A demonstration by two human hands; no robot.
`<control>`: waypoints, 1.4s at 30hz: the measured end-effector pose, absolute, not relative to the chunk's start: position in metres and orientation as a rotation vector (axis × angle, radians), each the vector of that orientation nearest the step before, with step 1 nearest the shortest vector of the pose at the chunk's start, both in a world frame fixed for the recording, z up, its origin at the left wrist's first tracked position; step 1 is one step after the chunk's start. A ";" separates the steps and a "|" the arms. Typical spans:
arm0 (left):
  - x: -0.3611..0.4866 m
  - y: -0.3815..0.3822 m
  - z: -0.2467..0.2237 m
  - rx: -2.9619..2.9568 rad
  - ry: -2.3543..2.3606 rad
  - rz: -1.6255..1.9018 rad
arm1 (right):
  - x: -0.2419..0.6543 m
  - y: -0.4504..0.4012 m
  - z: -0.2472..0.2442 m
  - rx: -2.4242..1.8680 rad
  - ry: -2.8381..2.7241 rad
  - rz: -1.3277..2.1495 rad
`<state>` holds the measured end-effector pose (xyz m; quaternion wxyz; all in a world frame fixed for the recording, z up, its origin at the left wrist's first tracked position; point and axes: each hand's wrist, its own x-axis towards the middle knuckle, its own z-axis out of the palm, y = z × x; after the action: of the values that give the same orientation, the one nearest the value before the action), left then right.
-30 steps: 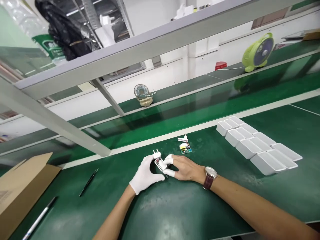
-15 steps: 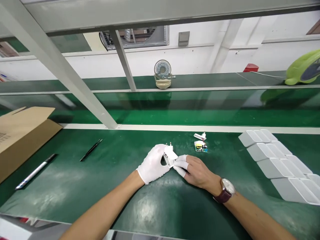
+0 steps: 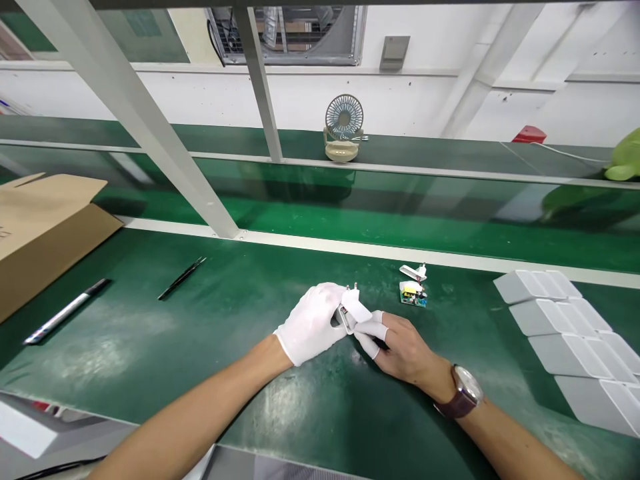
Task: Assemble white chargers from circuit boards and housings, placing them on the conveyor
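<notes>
My left hand (image 3: 313,323), in a white glove, grips a small white plug housing (image 3: 346,318) with metal pins on its upper end. A white cover piece (image 3: 357,307) sits tilted over the housing, which looks partly open. My right hand (image 3: 400,343), with white finger cots and a watch on the wrist, pinches the lower right side of these parts. Beyond my right hand, a small circuit board (image 3: 413,294) with a yellow component lies on the green table (image 3: 200,373). Just behind the board is another white plug piece (image 3: 414,272).
Several white bins (image 3: 565,333) stand at the right. Black tweezers (image 3: 182,278), a marker (image 3: 67,312) and a cardboard box (image 3: 55,227) are at the left. A slanted metal post (image 3: 165,153) meets the table's back edge. A small fan (image 3: 344,127) stands on the shelf behind.
The view has shifted and tilted a little. Both hands keep their hold on the white plug parts, and the cover piece sits at a slightly different angle.
</notes>
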<state>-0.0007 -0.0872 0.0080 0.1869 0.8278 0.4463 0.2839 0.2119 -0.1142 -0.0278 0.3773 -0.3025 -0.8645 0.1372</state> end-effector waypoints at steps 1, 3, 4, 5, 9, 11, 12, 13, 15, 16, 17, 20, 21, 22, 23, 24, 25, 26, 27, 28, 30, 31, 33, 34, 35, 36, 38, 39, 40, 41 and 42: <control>0.000 -0.087 0.009 2.326 1.276 0.786 | 0.211 -0.114 -0.027 -0.770 -2.193 0.382; 0.001 -0.087 0.011 2.317 1.290 0.762 | 0.210 -0.113 -0.024 -0.761 -2.163 0.448; 0.002 -0.087 0.012 2.313 1.289 0.753 | 0.209 -0.113 -0.023 -0.759 -2.150 0.479; 0.002 -0.086 0.013 2.309 1.286 0.746 | 0.209 -0.113 -0.022 -0.758 -2.138 0.506; 0.004 -0.085 0.018 2.292 1.281 0.746 | 0.208 -0.112 -0.021 -0.775 -2.104 0.564; 0.005 -0.086 0.020 2.293 1.274 0.744 | 0.207 -0.112 -0.021 -0.778 -2.097 0.578; 0.005 -0.086 0.020 2.298 1.272 0.748 | 0.207 -0.112 -0.021 -0.776 -2.092 0.586; 0.005 -0.086 0.020 2.306 1.269 0.755 | 0.207 -0.112 -0.022 -0.769 -2.082 0.597; 0.004 -0.087 0.020 2.321 1.271 0.773 | 0.206 -0.112 -0.023 -0.753 -2.055 0.627; 0.004 -0.087 0.020 2.325 1.279 0.776 | 0.206 -0.112 -0.024 -0.747 -2.042 0.641; 0.004 -0.087 0.020 2.327 1.290 0.772 | 0.206 -0.111 -0.025 -0.742 -2.029 0.655; 0.004 -0.088 0.018 2.335 1.293 0.773 | 0.205 -0.111 -0.027 -0.738 -2.008 0.693; 0.004 -0.088 0.018 2.342 1.281 0.790 | 0.205 -0.111 -0.027 -0.738 -2.001 0.708; 0.003 -0.088 0.017 2.351 1.265 0.813 | 0.205 -0.111 -0.028 -0.738 -1.995 0.727; 0.003 -0.087 0.016 2.360 1.250 0.835 | 0.205 -0.111 -0.028 -0.738 -1.988 0.745; 0.003 -0.087 0.015 2.367 1.240 0.854 | 0.204 -0.112 -0.029 -0.739 -1.979 0.765; 0.003 -0.087 0.014 2.373 1.234 0.865 | 0.204 -0.112 -0.030 -0.742 -1.966 0.785; 0.002 -0.087 0.013 2.376 1.229 0.870 | 0.204 -0.112 -0.030 -0.747 -1.951 0.813; 0.002 -0.087 0.012 2.377 1.228 0.872 | 0.203 -0.112 -0.031 -0.755 -1.933 0.849; 0.002 -0.086 0.012 2.377 1.230 0.872 | 0.203 -0.112 -0.031 -0.767 -1.912 0.892; 0.001 -0.086 0.011 2.379 1.229 0.871 | 0.203 -0.113 -0.030 -0.789 -1.864 0.983; 0.001 -0.085 0.012 2.381 1.227 0.872 | 0.203 -0.112 -0.028 -0.796 -1.843 1.022; 0.002 -0.085 0.013 2.379 1.234 0.871 | 0.203 -0.112 -0.025 -0.803 -1.811 1.063; 0.002 -0.085 0.014 2.372 1.244 0.863 | 0.204 -0.112 -0.023 -0.806 -1.801 1.069; 0.003 -0.085 0.015 2.361 1.259 0.846 | 0.204 -0.112 -0.022 -0.811 -1.797 1.069; 0.003 -0.085 0.016 2.349 1.279 0.821 | 0.205 -0.112 -0.021 -0.817 -1.797 1.061; 0.003 -0.085 0.017 2.338 1.303 0.782 | 0.206 -0.112 -0.020 -0.818 -1.815 1.024; 0.003 -0.085 0.017 2.342 1.304 0.777 | 0.206 -0.112 -0.021 -0.812 -1.835 0.997; 0.003 -0.085 0.016 2.350 1.300 0.779 | 0.207 -0.112 -0.022 -0.803 -1.859 0.962; 0.002 -0.085 0.016 2.359 1.296 0.786 | 0.207 -0.112 -0.023 -0.796 -1.890 0.923; 0.001 -0.085 0.015 2.366 1.293 0.788 | 0.208 -0.113 -0.024 -0.790 -1.926 0.880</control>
<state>0.0014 -0.0853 0.0151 0.1657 0.8306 0.4540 0.2767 0.2079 -0.1126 -0.0237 0.4268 -0.3162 -0.7706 0.3521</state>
